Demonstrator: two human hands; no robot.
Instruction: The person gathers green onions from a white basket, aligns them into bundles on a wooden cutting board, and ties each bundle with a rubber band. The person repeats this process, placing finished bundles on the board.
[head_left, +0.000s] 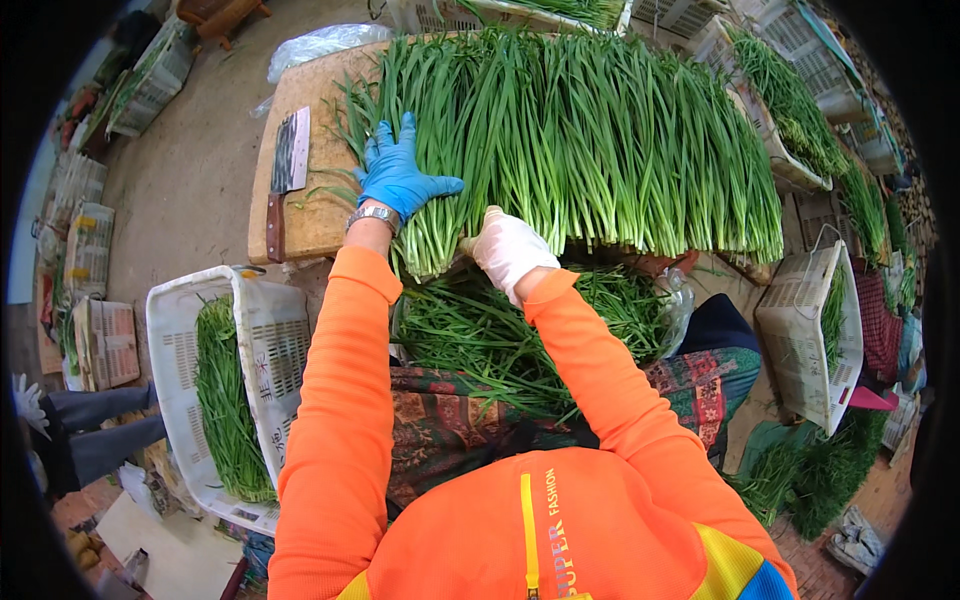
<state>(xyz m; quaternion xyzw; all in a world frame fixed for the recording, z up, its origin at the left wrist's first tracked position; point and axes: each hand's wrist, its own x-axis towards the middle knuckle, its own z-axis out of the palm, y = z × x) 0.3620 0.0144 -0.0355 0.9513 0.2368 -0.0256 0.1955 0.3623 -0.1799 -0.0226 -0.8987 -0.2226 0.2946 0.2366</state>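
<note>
A thick layer of garlic chives (570, 135) lies across a wooden board (319, 217), white stem ends towards me. My left hand (401, 171), in a blue glove, rests spread on the left end of the layer, fingers apart. Beside it, my right hand (514, 247) in a pale glove is curled against the cut ends of the stems. Its fingertips are partly hidden, so whether it grips any stems is unclear. Left of the chives lies a cleaver (291, 154) with a wooden handle. Loose green leaves (480, 330) fill the space below the board, over my lap.
At my left stands a tilted white plastic crate (266, 360) with chives inside, bearing writing. Another white crate (806, 352) is on the right. Behind the board is a crate of chives (577, 11). Clear plastic film (326, 46) lies at the board's far left corner. Another person's legs (105, 431) show at left.
</note>
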